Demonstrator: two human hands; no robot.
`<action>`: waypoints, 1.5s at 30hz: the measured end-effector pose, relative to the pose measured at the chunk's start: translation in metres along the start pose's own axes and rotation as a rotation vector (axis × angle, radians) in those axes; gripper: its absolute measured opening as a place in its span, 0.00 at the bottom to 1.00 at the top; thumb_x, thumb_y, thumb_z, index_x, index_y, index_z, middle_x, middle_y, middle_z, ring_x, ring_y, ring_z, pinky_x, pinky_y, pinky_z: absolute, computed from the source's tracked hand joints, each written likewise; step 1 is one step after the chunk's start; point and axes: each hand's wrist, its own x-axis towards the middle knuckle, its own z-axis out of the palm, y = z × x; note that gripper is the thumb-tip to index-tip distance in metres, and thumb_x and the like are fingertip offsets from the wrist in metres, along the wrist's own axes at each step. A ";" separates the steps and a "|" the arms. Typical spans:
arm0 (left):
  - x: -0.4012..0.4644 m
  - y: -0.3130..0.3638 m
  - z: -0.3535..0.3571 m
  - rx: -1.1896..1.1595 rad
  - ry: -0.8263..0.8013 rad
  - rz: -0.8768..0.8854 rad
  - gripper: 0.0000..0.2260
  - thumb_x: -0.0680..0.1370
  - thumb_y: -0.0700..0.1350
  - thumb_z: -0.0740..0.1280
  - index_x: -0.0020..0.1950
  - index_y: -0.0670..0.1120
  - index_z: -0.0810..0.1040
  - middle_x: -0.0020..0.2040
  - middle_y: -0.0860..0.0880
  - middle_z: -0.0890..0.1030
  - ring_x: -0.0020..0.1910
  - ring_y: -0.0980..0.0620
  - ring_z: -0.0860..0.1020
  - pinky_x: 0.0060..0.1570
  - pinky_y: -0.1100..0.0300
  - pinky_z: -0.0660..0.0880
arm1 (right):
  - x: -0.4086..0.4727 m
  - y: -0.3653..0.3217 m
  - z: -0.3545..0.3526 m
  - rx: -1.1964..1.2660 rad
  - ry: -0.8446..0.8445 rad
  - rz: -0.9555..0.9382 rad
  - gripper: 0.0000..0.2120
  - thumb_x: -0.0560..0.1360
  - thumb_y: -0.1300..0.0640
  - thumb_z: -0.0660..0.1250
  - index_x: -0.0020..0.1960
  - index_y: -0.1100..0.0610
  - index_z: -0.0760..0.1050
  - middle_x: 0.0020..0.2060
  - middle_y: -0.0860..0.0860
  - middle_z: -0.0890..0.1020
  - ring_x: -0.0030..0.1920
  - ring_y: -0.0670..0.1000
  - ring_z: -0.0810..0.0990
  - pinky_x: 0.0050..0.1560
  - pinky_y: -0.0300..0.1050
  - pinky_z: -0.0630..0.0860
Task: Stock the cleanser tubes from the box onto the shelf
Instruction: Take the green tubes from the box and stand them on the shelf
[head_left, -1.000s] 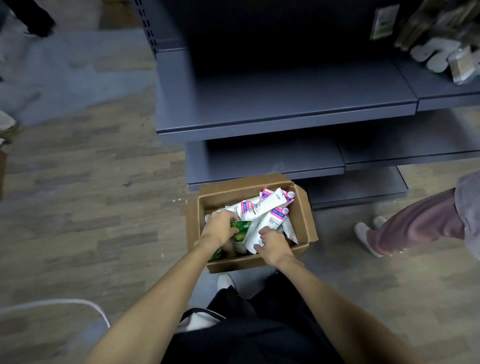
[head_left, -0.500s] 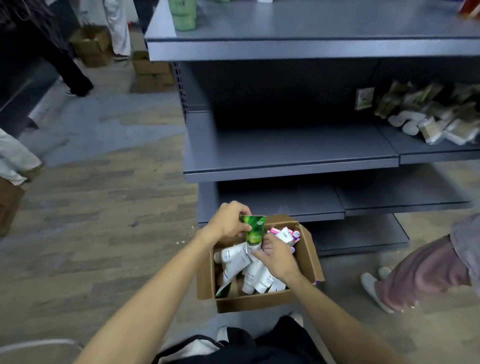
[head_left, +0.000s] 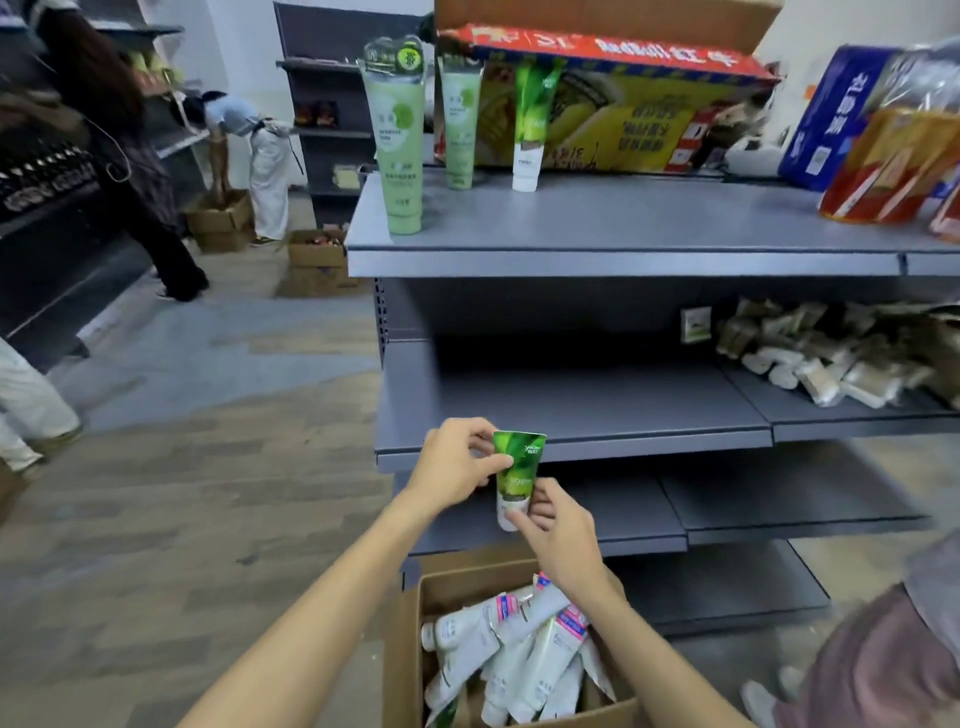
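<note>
Head view: the green cleanser tube (head_left: 515, 475) has come up out of the box (head_left: 410, 649) since a second ago and now hangs in front of the lower shelves. The left hand (head_left: 457, 467) pinches its crimped top; the right hand (head_left: 558, 530) pinches its white cap end. That likely means placement comes next, on the top shelf (head_left: 623, 228) beside three standing tubes (head_left: 397, 135). The box's near edge is cut off, and the tubes inside overlap too much to count.

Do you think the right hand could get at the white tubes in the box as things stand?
Probably not yet: the right hand pinches the green tube. The white tubes lie uncovered in the open box.
</note>
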 end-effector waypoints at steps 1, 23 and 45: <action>0.002 0.006 -0.002 -0.013 0.030 0.033 0.08 0.72 0.42 0.77 0.40 0.52 0.81 0.39 0.49 0.85 0.38 0.54 0.83 0.39 0.54 0.83 | 0.004 -0.009 -0.004 0.006 0.012 -0.018 0.10 0.74 0.60 0.75 0.54 0.53 0.78 0.43 0.48 0.85 0.45 0.44 0.85 0.51 0.44 0.82; 0.055 0.209 -0.101 0.021 0.418 0.652 0.05 0.75 0.46 0.73 0.50 0.48 0.84 0.42 0.55 0.85 0.43 0.61 0.82 0.49 0.60 0.80 | 0.079 -0.241 -0.106 -0.054 0.179 -0.435 0.10 0.75 0.55 0.74 0.55 0.51 0.77 0.45 0.43 0.84 0.44 0.34 0.82 0.44 0.23 0.72; 0.193 0.211 -0.090 0.006 0.570 0.361 0.05 0.77 0.49 0.71 0.45 0.49 0.81 0.41 0.54 0.84 0.44 0.51 0.82 0.50 0.48 0.79 | 0.220 -0.242 -0.099 -0.122 0.204 -0.283 0.10 0.76 0.55 0.73 0.48 0.57 0.73 0.41 0.50 0.83 0.43 0.51 0.83 0.45 0.45 0.79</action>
